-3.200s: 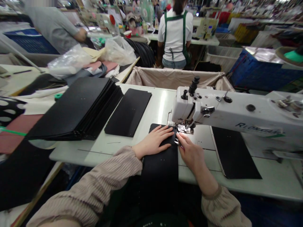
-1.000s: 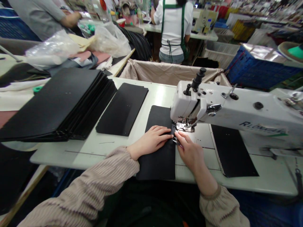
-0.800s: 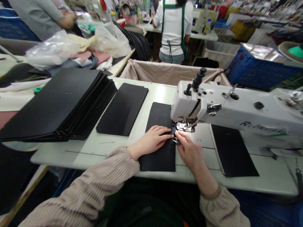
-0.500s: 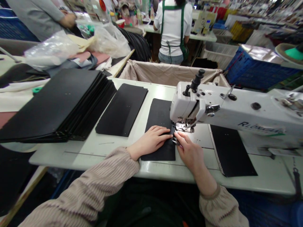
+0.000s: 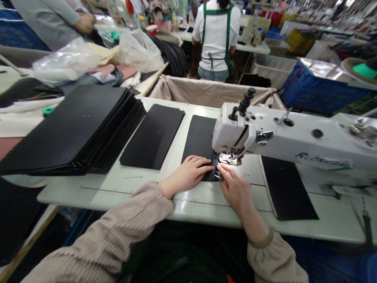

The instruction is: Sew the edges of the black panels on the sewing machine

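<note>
Left hand (image 5: pixel 188 175) flat, fingers extended, on black panel (image 5: pixel 198 135). Right hand (image 5: pixel 238 192) curled round metal tool (image 5: pixel 218 177), pointed tips showing; fingertips at panel's right edge, just before presser foot (image 5: pixel 228 158). Panel lies on table (image 5: pixel 206 215), partly hidden by machine (image 5: pixel 273 131). Leftward, second panel (image 5: pixel 153 137), then thick stack (image 5: pixel 64 127). Rightward, third panel (image 5: pixel 290 192). Beyond table, lined bin (image 5: pixel 212 91), co-worker's back (image 5: pixel 219 39).

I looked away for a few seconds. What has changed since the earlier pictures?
The black panel under the left hand has slid forward; its near end no longer overhangs the table. The right hand still holds the small metal tool, and the black stack stayed put.
</note>
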The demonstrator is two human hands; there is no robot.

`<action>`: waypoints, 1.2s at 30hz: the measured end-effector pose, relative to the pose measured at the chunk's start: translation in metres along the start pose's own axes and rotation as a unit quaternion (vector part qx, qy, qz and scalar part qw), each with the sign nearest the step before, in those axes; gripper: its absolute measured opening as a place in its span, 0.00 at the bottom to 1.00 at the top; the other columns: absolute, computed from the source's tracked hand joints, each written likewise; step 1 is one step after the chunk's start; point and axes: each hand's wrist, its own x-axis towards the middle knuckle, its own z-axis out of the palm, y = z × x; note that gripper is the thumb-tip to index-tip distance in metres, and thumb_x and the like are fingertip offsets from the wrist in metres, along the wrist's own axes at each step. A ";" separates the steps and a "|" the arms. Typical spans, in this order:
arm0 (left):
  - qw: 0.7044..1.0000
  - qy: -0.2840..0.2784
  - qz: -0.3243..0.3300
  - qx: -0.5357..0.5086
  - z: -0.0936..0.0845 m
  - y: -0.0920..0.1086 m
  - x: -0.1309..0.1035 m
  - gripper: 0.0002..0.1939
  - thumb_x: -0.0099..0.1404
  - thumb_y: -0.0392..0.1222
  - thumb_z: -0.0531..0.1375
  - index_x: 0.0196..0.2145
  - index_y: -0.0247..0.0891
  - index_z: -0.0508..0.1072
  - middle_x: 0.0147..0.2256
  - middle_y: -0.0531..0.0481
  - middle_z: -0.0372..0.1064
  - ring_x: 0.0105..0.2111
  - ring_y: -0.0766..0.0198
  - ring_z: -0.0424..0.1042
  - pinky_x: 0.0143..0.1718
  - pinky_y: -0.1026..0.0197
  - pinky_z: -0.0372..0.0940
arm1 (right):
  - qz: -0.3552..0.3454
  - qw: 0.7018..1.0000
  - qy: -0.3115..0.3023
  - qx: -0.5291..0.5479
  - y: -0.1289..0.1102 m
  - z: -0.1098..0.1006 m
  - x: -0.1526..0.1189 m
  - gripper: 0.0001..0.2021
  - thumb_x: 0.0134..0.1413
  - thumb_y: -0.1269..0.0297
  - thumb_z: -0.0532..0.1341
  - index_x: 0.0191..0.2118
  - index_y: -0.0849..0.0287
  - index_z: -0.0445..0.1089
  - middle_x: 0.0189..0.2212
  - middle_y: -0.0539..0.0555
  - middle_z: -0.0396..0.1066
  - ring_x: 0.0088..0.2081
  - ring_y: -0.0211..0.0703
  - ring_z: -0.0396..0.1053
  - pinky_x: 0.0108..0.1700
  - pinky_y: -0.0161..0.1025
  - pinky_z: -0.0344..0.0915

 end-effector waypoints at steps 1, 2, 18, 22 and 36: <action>1.000 0.001 -0.001 0.001 0.001 0.000 0.000 0.18 0.72 0.36 0.53 0.57 0.45 0.70 0.58 0.46 0.65 0.56 0.55 0.63 0.58 0.49 0.57 | 0.000 1.000 0.001 -0.001 0.000 0.000 0.000 0.24 0.65 0.64 0.53 0.65 0.45 0.60 0.62 0.49 0.63 0.40 0.42 0.76 0.34 0.38 0.71; 1.000 0.002 -0.001 0.002 0.001 0.000 0.000 0.18 0.72 0.36 0.53 0.57 0.45 0.70 0.58 0.46 0.66 0.56 0.55 0.63 0.58 0.49 0.58 | 0.000 1.000 0.001 -0.001 0.000 0.000 0.000 0.24 0.65 0.64 0.53 0.65 0.46 0.60 0.62 0.49 0.63 0.40 0.42 0.76 0.34 0.38 0.71; 0.999 0.004 -0.039 0.027 0.009 -0.005 0.003 0.20 0.74 0.40 0.51 0.61 0.43 0.65 0.63 0.46 0.61 0.63 0.57 0.59 0.65 0.46 0.51 | -0.002 1.000 0.004 0.007 0.002 0.001 -0.001 0.24 0.64 0.65 0.53 0.64 0.46 0.60 0.62 0.48 0.64 0.41 0.43 0.76 0.36 0.38 0.72; 0.998 -0.002 -0.052 0.029 0.011 -0.007 0.004 0.22 0.74 0.42 0.50 0.63 0.42 0.62 0.65 0.46 0.57 0.66 0.58 0.55 0.66 0.47 0.50 | 0.001 1.000 0.003 0.007 0.002 0.001 0.000 0.24 0.64 0.65 0.53 0.64 0.46 0.60 0.62 0.46 0.63 0.41 0.43 0.76 0.35 0.39 0.72; 0.997 -0.008 -0.058 0.051 0.010 -0.010 0.017 0.21 0.75 0.46 0.49 0.62 0.42 0.64 0.62 0.46 0.62 0.62 0.55 0.59 0.61 0.49 0.55 | -0.002 1.000 0.010 0.011 0.004 0.003 -0.001 0.25 0.63 0.66 0.54 0.64 0.46 0.61 0.62 0.48 0.63 0.40 0.43 0.76 0.35 0.38 0.73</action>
